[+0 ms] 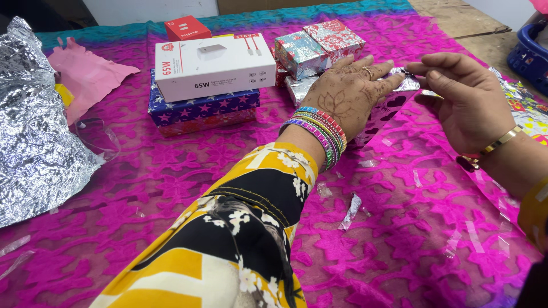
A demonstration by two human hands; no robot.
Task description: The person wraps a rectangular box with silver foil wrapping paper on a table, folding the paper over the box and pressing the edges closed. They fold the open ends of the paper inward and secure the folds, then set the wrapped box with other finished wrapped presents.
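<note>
My left hand [349,90], with henna and coloured bangles, lies flat, palm down, on a box wrapped in silver paper with pink hearts [381,114]. Its fingers are spread toward the box's far end. My right hand [462,97], with a gold bracelet, is just right of it. Its thumb and fingers pinch the silver paper flap [409,81] at the box's end. Most of the box is hidden under my left hand.
Two small wrapped boxes [318,45] stand behind my hands. A white box [214,64] rests on star-wrapped boxes [200,108], a red box [187,27] behind. Crumpled silver foil [34,131] lies at left, a blue basket [528,51] far right. Tape scraps [349,212] dot the pink cloth [171,188].
</note>
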